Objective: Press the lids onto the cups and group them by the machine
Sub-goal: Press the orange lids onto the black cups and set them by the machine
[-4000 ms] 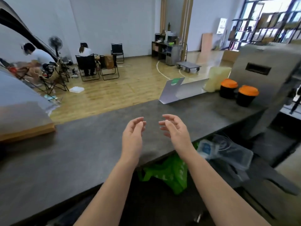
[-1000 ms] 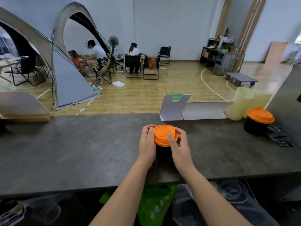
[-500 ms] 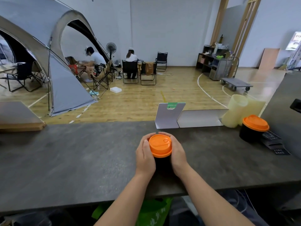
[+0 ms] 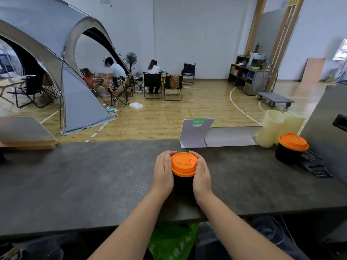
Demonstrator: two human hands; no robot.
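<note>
Head view: at the centre of the frame a black cup (image 4: 183, 184) stands upright on the dark counter (image 4: 93, 175), capped by an orange lid (image 4: 184, 163). The left hand (image 4: 163, 171) curls round the cup's left side, fingertips reaching the lid's far rim; the right hand (image 4: 202, 172) curls round the right side the same way. Both hands grip the cup just under the lid.

At the right of the frame a second cup (image 4: 287, 153), also black with an orange lid, stands well apart from the held one, just beside the grey machine (image 4: 326, 128) at the right edge. Pale stacked cups (image 4: 272, 128) lie tilted just behind it. A flat grey stand (image 4: 195, 133) with a green tab is propped on the counter's far edge, above the held cup.

In the upper left a grey tent (image 4: 47, 53) stands on the wooden floor, with folding chairs and two seated people beyond it. A green bag (image 4: 174, 243) shows under the counter at the bottom centre.
</note>
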